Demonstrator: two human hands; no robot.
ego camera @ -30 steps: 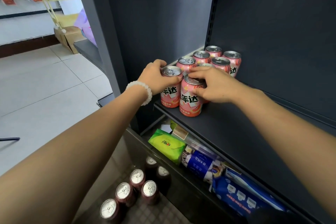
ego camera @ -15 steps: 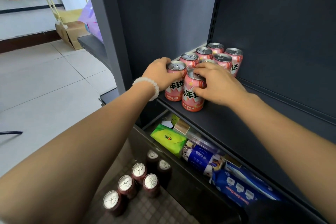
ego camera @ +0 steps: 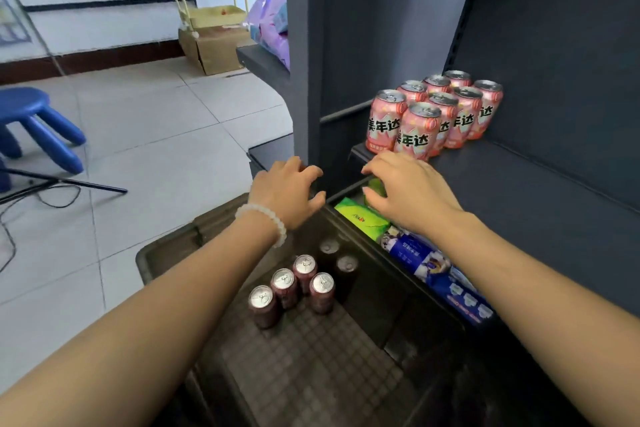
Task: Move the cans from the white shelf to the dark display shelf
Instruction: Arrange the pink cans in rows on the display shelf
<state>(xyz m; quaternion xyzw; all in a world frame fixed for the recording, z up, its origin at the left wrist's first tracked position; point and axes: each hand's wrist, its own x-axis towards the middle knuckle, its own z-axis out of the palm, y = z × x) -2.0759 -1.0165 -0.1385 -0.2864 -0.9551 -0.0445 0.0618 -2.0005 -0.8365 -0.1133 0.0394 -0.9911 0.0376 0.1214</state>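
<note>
Left hand (ego camera: pixel 289 192) and right hand (ego camera: pixel 407 191) both released, empty, mid-frame below pink drink cans (ego camera: pixel 433 111) on dark display shelf (ego camera: pixel 540 191).

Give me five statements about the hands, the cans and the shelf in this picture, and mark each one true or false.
1. The left hand grips a pink can. False: it holds nothing, fingers loosely spread.
2. Eight pink drink cans stand in two rows on the dark display shelf. True.
3. The right hand rests on top of a pink can. False: it is in front of and below them, touching none.
4. Dark red cans stand upright in the dark crate below the hands. True.
5. A blue plastic stool lies tipped over. False: it stands upright on the tiled floor.
</note>
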